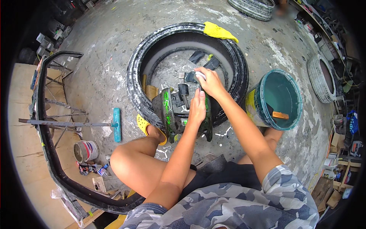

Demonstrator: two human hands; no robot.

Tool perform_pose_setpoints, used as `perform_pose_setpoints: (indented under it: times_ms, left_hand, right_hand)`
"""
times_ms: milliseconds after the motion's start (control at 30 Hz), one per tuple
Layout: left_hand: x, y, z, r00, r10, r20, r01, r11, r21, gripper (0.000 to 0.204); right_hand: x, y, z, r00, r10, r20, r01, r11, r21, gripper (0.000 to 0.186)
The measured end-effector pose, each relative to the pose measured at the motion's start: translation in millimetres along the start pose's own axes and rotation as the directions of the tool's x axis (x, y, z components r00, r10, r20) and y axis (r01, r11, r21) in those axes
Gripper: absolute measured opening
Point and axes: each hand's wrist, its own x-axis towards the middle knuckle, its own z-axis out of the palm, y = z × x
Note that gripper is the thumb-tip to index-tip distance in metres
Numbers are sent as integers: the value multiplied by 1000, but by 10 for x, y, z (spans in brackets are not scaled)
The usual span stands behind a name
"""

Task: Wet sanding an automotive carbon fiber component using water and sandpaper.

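A large black tyre point(131, 82) lies flat on the floor in front of me. A curved black part with bright green marks point(166, 105) leans over its near side, between my feet. My left hand point(197, 108) is closed at the right side of this part, fingers pressed together; a short dark bit shows at its fingertips. Just beyond, my right hand point(211, 82) is closed on a pale rounded object point(200, 75), its kind mostly hidden by the fingers. Dark flat pieces point(212, 63) lie inside the tyre ring, near my right hand. A yellow cloth point(220, 31) drapes over the tyre's far rim.
At right stands a teal bucket point(263, 95) with water and a wooden-handled tool point(280, 115). To the left are a teal-headed brush point(117, 124) with a long handle, a small white pail point(86, 151) and a long bent black frame point(47, 141). More tyres point(321, 78) lie farther right.
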Motion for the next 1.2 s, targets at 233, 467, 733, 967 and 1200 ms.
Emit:
perform_pose_setpoints:
  times_ms: [233,467,733,967,1200]
  left_hand:
    - [-24,221,-80,998,-38,53,36,999,40,64]
    - [27,75,-2,996,80,-37,-80,997,13,50]
    - [16,171,-19,999,14,-39,-13,999,33,48]
    - [-14,85,0,988,119,-102,-111,990,86,45]
    - [73,-130,18,993,94,-73,-91,995,36,44]
  right_hand:
    - [-405,205,-200,979,202,-13,-196,960,201,24]
    - [-167,402,55,980,139,-139,-113,977,180,25]
    - [-318,477,-31,978,193,-83,-183,977,108,25]
    - [-772,407,-31,953,162,-258,-136,984,115,24]
    - [-769,211,106,906,256,-336,-263,964,24,23]
